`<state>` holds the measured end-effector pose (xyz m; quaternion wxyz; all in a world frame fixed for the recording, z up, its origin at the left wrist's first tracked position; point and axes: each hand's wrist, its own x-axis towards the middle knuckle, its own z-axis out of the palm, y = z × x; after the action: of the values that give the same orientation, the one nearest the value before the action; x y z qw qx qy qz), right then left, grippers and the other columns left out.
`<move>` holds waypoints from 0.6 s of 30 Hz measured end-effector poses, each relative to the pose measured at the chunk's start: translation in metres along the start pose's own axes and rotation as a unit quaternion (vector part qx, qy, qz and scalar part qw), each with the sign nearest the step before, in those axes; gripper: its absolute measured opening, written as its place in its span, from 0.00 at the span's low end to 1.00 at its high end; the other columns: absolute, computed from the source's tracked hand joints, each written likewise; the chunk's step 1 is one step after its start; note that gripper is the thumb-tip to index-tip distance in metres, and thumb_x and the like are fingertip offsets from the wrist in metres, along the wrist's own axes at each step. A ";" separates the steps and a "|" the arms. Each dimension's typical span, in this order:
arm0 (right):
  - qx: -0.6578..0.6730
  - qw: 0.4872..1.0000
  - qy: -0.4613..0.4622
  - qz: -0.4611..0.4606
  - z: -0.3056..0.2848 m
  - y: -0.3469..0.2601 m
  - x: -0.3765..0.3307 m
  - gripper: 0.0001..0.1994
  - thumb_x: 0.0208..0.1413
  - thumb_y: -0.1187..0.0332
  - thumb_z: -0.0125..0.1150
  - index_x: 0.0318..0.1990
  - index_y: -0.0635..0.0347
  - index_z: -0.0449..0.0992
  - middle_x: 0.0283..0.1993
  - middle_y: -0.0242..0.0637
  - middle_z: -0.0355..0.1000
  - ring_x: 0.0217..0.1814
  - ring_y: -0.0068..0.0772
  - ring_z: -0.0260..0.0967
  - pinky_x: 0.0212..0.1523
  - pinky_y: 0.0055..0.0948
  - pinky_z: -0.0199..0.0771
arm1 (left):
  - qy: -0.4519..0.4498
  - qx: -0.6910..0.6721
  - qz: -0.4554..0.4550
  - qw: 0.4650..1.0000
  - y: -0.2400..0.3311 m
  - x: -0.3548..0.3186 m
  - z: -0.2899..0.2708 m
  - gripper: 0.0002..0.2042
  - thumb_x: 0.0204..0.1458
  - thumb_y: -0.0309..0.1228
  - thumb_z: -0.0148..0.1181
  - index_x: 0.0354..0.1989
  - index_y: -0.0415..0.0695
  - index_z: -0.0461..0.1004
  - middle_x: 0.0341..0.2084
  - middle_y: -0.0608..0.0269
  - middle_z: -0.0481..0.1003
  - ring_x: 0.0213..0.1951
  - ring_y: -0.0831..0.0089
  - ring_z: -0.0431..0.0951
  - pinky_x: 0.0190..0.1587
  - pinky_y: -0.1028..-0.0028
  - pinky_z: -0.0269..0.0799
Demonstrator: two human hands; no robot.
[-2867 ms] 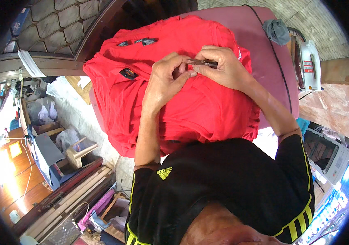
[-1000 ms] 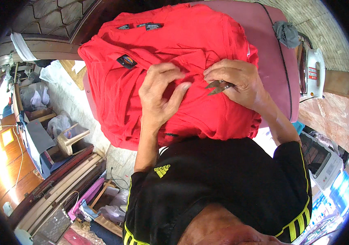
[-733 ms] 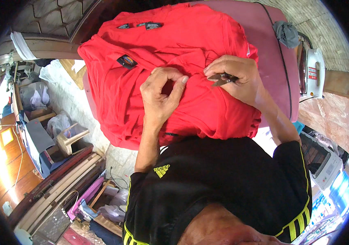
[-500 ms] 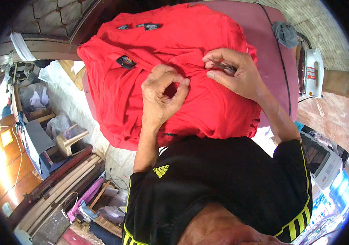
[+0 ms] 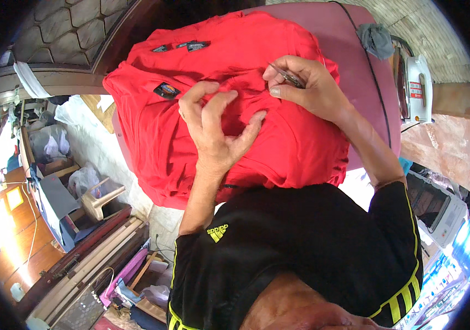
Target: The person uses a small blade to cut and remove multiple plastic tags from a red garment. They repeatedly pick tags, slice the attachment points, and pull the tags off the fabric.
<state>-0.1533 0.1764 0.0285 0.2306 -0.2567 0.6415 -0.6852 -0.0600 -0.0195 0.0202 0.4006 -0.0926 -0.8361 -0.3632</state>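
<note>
A heap of red shirts point(image 5: 163, 126) with dark neck labels is spread in front of me. Above the middle of it is my left hand point(image 5: 216, 124), its fingers curved and apart, holding nothing. My right hand point(image 5: 306, 91) grips small metal thread snips point(image 5: 293, 80), the pointed blades toward the upper left. Its fingertips are close to a bunched fold of red cloth; whether they touch it I cannot tell.
Under the shirts lies a mauve padded board point(image 5: 370, 104), crossed by a black cord. An iron point(image 5: 417, 91) and a grey cloth bundle point(image 5: 378, 41) are at its right. A small wooden stool point(image 5: 100, 201) and piled boards are at lower left.
My left hand has opened from a pinch, its fingers spreading apart over the cloth. My right hand has shifted slightly left with the snips, which now show more clearly.
</note>
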 end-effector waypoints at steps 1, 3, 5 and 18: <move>-0.004 1.000 -0.002 0.003 -0.001 0.000 0.003 0.10 0.59 0.75 0.64 0.47 0.67 0.76 0.39 0.29 0.74 0.42 0.16 0.72 0.48 0.21 0.75 | -0.026 0.027 0.020 0.999 0.001 0.001 -0.002 0.22 0.32 0.38 0.79 0.40 0.51 0.79 0.44 0.58 0.70 0.46 0.60 0.69 0.49 0.63 0.60; -0.005 1.000 0.004 0.008 -0.002 0.000 0.007 0.10 0.58 0.73 0.65 0.45 0.66 0.77 0.38 0.28 0.74 0.41 0.15 0.71 0.46 0.20 0.74 | -0.076 0.076 0.058 0.993 0.003 0.004 -0.006 0.22 0.32 0.38 0.78 0.39 0.52 0.80 0.46 0.58 0.70 0.46 0.59 0.69 0.50 0.63 0.60; 0.004 1.000 0.011 0.007 0.001 -0.003 0.012 0.09 0.58 0.71 0.66 0.44 0.65 0.78 0.38 0.27 0.74 0.41 0.15 0.71 0.46 0.19 0.73 | -0.104 0.097 0.054 0.988 0.003 0.007 -0.006 0.17 0.36 0.33 0.75 0.38 0.52 0.82 0.44 0.62 0.71 0.46 0.62 0.70 0.50 0.62 0.59; -0.112 0.991 0.025 -0.064 0.025 0.002 0.025 0.17 0.54 0.72 0.70 0.49 0.63 0.72 0.39 0.26 0.73 0.39 0.13 0.67 0.37 0.19 0.66 | -0.110 -0.034 -0.134 0.984 -0.009 0.041 -0.008 0.03 0.52 0.22 0.64 0.35 0.39 0.79 0.32 0.56 0.79 0.33 0.59 0.77 0.42 0.66 0.70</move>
<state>-0.1564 0.1408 0.0293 0.1402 -0.3036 0.7020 -0.6288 -0.0859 -0.0373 0.0487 0.2501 -0.0329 -0.8671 -0.4295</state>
